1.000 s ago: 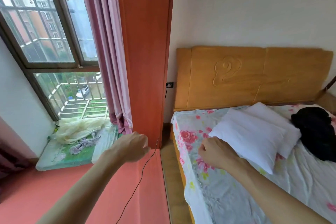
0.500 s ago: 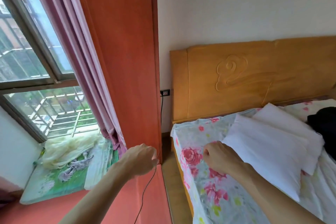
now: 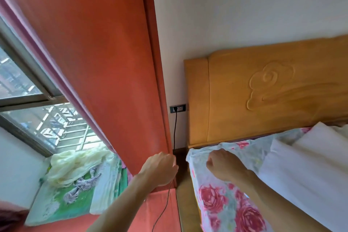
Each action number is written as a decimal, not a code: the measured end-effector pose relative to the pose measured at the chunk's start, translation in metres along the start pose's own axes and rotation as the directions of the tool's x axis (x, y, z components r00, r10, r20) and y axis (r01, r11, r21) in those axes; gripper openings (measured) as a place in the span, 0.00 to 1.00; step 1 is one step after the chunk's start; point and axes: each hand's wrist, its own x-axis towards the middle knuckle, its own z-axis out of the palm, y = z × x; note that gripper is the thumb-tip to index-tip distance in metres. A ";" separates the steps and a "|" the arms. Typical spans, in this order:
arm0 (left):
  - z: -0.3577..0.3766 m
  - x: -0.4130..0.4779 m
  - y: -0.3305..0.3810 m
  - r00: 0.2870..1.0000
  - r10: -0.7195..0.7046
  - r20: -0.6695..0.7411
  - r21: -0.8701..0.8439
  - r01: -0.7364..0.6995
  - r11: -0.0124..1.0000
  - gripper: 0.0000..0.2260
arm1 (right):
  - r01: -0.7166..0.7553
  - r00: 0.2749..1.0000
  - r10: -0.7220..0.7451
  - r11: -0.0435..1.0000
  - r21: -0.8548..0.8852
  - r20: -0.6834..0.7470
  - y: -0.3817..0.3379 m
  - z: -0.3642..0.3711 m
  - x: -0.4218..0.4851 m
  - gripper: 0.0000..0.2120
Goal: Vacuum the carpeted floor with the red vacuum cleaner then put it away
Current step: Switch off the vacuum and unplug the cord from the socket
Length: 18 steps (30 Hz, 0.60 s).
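Beside the head of a bed, we look into a room corner where much is cropped, and the red vacuum cleaner lies wholly outside our view. A tall orange-red wooden panel (image 3: 94, 52), smooth and matte, runs off the top edge. To its right is a plain white wall (image 3: 244, 5). Below that stands a honey-coloured wooden headboard (image 3: 282, 100) carved with a cloud swirl and cut off at the right. A thin bed sheet (image 3: 226, 203) printed with pink roses runs off the bottom edge. On it lies a plump white pillow (image 3: 310, 175), cropped at the right. At the left, a pink curtain (image 3: 62, 81) partly hides a metal-framed window (image 3: 28, 90). On the sill, a crumpled pale yellow cloth (image 3: 75, 164) rests on a green printed mat (image 3: 79, 199). Two bare forearms enter from below. Our left hand (image 3: 160, 169) shows its back, its fingers curled out of sight round a thin black cord (image 3: 175, 128). The cord climbs to a plug in a small dark wall socket (image 3: 178, 108) between panel and headboard, and below the hand it trails off the bottom edge. Our right hand (image 3: 224, 165) is balled over the sheet's corner. Its fingertips are hidden, so we cannot tell whether it pinches the fabric.
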 end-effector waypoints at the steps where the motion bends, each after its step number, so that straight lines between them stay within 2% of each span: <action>1: -0.005 0.016 -0.001 1.000 0.010 0.012 -0.001 -0.010 1.000 0.14 | -0.008 1.000 0.008 1.000 0.004 -0.004 0.004 -0.001 0.017 0.15; 6: -0.017 0.092 -0.015 0.996 0.059 0.073 0.042 -0.062 0.997 0.15 | -0.064 0.998 0.063 0.997 0.040 0.016 0.011 -0.008 0.090 0.11; 12: -0.026 0.172 -0.029 0.976 0.118 0.184 0.125 -0.142 0.982 0.16 | -0.074 0.997 0.074 0.993 0.093 0.010 0.011 -0.012 0.170 0.10; 16: -0.018 0.202 -0.028 0.965 0.116 0.233 0.128 -0.149 0.981 0.15 | -0.058 0.995 0.046 0.989 0.135 0.087 0.007 0.003 0.218 0.12; 18: -0.011 0.215 -0.030 0.954 0.100 0.282 0.098 -0.132 0.986 0.16 | -0.066 0.992 0.039 0.971 0.228 0.120 0.002 0.015 0.254 0.13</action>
